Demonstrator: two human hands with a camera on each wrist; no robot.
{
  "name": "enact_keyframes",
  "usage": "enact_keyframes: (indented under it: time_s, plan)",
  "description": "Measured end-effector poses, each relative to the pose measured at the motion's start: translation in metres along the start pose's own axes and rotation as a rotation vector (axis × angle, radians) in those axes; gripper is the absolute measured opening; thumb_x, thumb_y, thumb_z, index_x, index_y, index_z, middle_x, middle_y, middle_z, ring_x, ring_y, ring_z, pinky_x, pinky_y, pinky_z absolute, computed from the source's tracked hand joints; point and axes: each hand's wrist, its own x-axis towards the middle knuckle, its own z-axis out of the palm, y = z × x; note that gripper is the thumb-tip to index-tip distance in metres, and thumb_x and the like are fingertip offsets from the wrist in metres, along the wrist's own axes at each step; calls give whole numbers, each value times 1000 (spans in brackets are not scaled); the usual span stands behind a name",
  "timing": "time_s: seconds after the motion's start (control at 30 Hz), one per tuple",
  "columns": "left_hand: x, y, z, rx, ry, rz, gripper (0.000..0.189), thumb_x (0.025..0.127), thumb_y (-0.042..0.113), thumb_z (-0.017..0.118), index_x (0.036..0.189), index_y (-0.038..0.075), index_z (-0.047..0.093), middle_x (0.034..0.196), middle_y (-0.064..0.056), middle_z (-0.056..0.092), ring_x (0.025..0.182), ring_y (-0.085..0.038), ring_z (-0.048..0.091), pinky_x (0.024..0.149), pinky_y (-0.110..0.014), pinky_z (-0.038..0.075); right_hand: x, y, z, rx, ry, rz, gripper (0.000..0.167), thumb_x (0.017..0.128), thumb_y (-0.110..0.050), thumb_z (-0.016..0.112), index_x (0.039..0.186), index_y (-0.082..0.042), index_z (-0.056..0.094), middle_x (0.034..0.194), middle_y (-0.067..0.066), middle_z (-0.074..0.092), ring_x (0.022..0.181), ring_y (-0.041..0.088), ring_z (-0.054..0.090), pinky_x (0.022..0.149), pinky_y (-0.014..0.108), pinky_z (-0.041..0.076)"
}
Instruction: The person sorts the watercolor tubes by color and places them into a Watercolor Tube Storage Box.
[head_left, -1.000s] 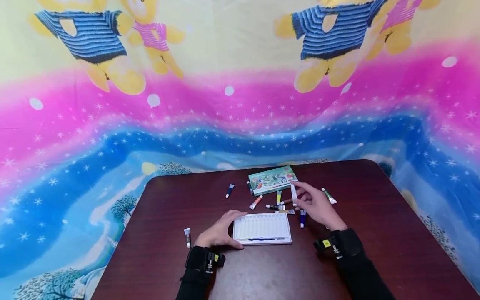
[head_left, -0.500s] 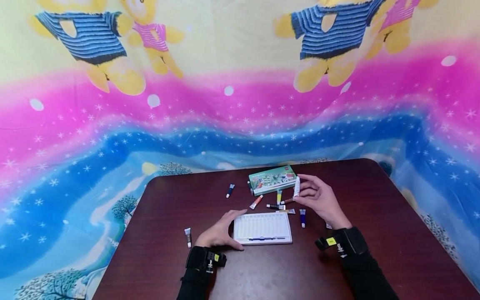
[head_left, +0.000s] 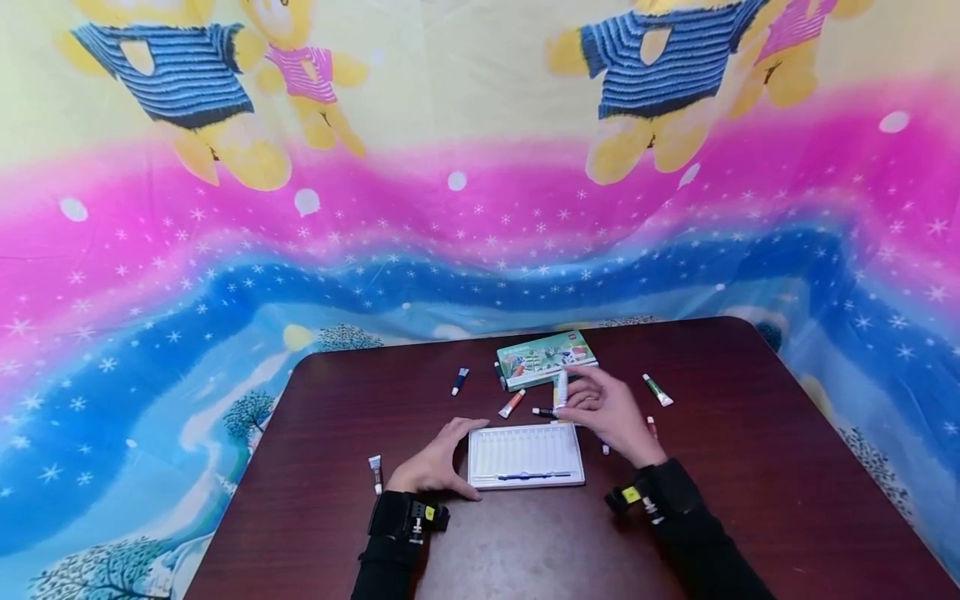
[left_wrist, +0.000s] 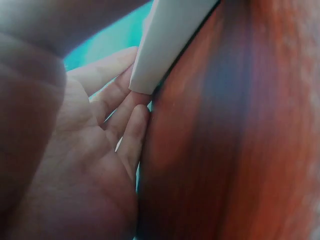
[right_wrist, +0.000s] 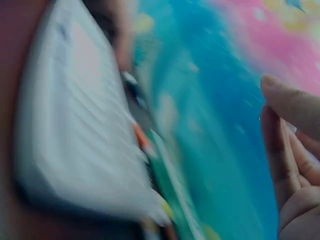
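Note:
A white slotted plastic tray lies on the table, with a slim dark-handled paintbrush along its near side. My left hand holds the tray's left end, fingers at the far corner and thumb by the near one. In the left wrist view, fingertips meet the tray's white edge. Above the far right part of the tray, my right hand pinches a white paint tube between thumb and fingers. That tube is largely hidden behind the fingers in the right wrist view, where the tray looks blurred.
A green illustrated box lies behind the tray. Paint tubes are scattered round about: orange, dark blue, green, red and brown. More tubes are partly covered by my right hand. A patterned cloth hangs behind the table.
My right hand first lifted the white tube up and right, then moved it left and lower toward the tray. The left hand has stayed at the tray, shifting only slightly.

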Motion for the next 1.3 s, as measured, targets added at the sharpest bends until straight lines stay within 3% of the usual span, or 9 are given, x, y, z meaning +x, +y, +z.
enact_keyframes:
  time_s: [0.23, 0.4, 0.67, 0.8, 1.1, 1.23, 1.3]
  plan:
    - [1, -2, 1, -41, 20, -10, 123, 65, 32, 100, 164, 26, 27, 159, -5, 39, 145, -30, 37, 113, -57, 39, -1, 1, 90, -62, -195, 68, 63, 81, -3, 87, 137, -4, 61, 99, 10, 72, 83, 11, 69, 76, 24, 59]
    - [2, 0, 4, -54, 4, -12, 119, 68, 35, 99, 163, 31, 27, 164, -7, 32, 150, -32, 31, 113, -57, 39, -2, 12, 123, -129, -240, 42, 56, 79, -3, 89, 129, -3, 64, 90, 6, 72, 76, 8, 69, 72, 23, 57]
    - [2, 0, 2, -32, 23, -19, 119, 68, 34, 99, 163, 31, 27, 158, -6, 38, 140, -27, 41, 110, -53, 43, 0, 23, 129, -132, -226, 75, 47, 79, -7, 89, 122, -7, 69, 94, 8, 74, 76, 12, 71, 72, 26, 58]
    - [1, -1, 2, -37, 13, -26, 119, 69, 34, 98, 164, 30, 27, 162, -7, 34, 148, -30, 34, 113, -57, 40, 0, 25, 130, -162, -247, 56, 47, 81, -10, 89, 124, -7, 71, 95, 6, 71, 75, 9, 71, 71, 25, 58]
    - [0, -1, 2, -35, 23, -27, 119, 69, 34, 98, 164, 27, 27, 168, -7, 28, 157, -35, 21, 116, -63, 36, 2, 23, 129, -286, -267, 4, 49, 80, -8, 89, 126, 0, 74, 78, -4, 68, 68, 2, 62, 65, 20, 52]
    - [0, -3, 3, -29, 18, -38, 118, 70, 35, 98, 164, 27, 27, 168, -6, 29, 158, -36, 18, 116, -64, 35, 0, 20, 128, -394, -295, -45, 50, 83, -12, 88, 130, -3, 72, 71, -6, 63, 62, 2, 54, 60, 20, 45]
    - [0, -2, 3, -31, 12, -44, 118, 70, 35, 97, 164, 28, 27, 168, -5, 30, 159, -36, 13, 118, -64, 32, -1, 19, 127, -457, -304, -61, 49, 84, -15, 87, 130, -5, 73, 74, -3, 67, 65, 7, 57, 60, 21, 43]
